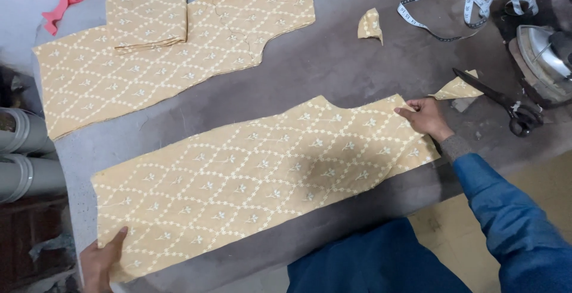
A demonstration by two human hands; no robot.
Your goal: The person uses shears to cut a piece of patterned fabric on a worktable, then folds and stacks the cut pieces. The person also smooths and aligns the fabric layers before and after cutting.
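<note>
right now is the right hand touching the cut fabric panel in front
Touching. The head view shows the right hand with its fingers resting on the top right corner of the near cut fabric panel, no gap between them.

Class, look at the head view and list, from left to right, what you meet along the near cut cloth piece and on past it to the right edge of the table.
Left hand → near cloth piece → right hand → cloth scrap → scissors → iron.
</note>
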